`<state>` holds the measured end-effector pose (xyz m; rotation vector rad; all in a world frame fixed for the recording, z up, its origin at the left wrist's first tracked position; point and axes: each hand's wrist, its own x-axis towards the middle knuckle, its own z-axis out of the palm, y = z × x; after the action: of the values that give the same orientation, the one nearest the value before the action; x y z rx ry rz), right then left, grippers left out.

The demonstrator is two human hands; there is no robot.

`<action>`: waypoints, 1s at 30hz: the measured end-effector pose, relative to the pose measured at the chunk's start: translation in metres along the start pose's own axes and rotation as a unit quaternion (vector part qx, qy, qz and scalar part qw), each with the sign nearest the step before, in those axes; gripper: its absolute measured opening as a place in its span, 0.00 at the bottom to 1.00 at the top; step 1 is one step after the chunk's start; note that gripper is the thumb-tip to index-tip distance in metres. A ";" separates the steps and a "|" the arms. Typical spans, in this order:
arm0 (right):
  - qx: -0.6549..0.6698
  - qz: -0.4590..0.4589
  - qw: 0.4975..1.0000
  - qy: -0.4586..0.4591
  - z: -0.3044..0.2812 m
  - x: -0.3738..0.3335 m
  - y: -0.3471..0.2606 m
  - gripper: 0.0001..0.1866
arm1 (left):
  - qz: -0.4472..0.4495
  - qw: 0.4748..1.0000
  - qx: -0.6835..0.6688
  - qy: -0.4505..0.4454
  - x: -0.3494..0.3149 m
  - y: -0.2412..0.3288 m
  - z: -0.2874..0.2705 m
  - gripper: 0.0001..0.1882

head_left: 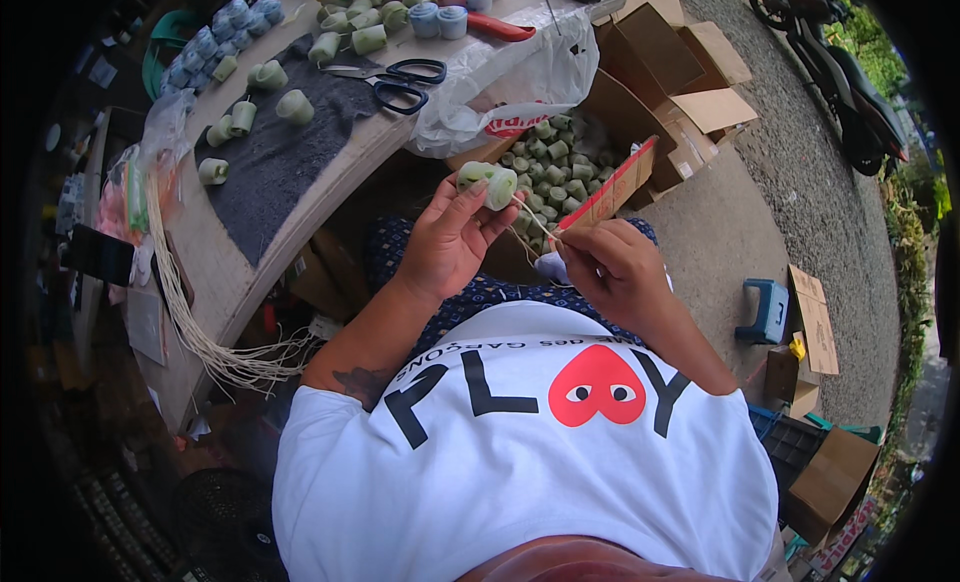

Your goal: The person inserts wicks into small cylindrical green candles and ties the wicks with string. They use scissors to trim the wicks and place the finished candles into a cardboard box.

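My left hand [452, 237] is closed around a pair of pale green, cup-like cylindrical pieces [490, 185], held up over my lap. From them a thin cream string [535, 218] runs to my right hand [612, 257], whose thumb and fingers pinch it. Loose thinner ends of string dangle between the two hands. Just beyond them stands a cardboard box [632, 187] with many similar green pieces [560, 162] inside. What the pieces are made of, I cannot tell.
On the curved table [330, 167] lie a dark cloth [285, 167], scissors [400, 82], a red-handled tool [500, 27], and green, blue and pink pieces. A bundle of cream strings [190, 322] hangs off its left edge. A plastic bag [510, 77], a blue stool [765, 310] and a motorcycle [840, 87] are around.
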<state>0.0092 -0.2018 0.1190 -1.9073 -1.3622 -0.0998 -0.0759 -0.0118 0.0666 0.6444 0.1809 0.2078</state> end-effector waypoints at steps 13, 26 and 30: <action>0.005 0.023 0.999 0.023 0.012 0.008 0.010 0.08 | 0.010 0.997 0.058 -0.041 -0.002 -0.013 0.012 0.21; 0.072 0.096 0.993 0.019 0.004 -0.001 0.020 0.09 | 0.129 0.984 0.118 -0.023 0.014 0.017 0.010 0.24; 0.153 0.171 0.970 0.080 -0.006 -0.009 0.024 0.09 | 0.291 0.880 0.375 0.018 0.020 0.030 -0.003 0.27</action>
<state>0.0272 -0.2156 0.1060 -1.7965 -0.8701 0.1195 -0.0615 0.0182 0.0801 1.4711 0.0916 0.7544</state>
